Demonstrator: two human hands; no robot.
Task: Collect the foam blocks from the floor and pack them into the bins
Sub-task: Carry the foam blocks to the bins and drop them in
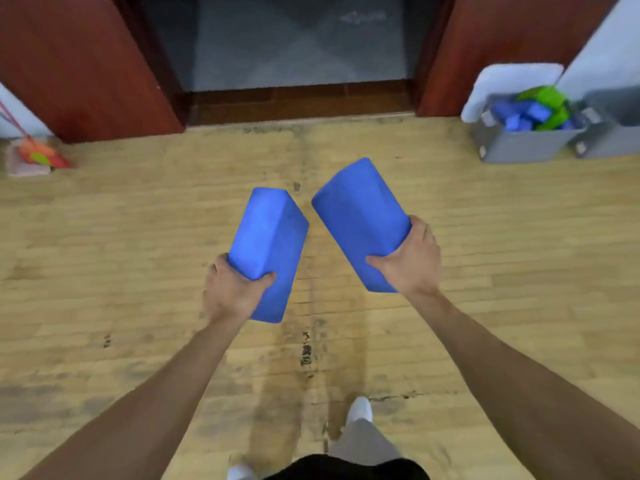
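Note:
I hold two blue foam blocks in front of me above the wooden floor. My left hand (231,289) grips the near end of the left blue block (268,237), thumb across its top face. My right hand (410,261) grips the near end of the right blue block (358,216), which tilts up and to the left. At the far right stands a grey bin (519,147) heaped with blue and green foam blocks (533,112). A second grey bin (609,133) sits just right of it, partly cut off by the frame edge.
A doorway with dark red wooden frames (86,64) and a grey mat (294,46) lies straight ahead. An orange and pink object (38,157) rests on the floor at the far left. A white panel (602,46) leans behind the bins. My white shoe (360,408) shows below.

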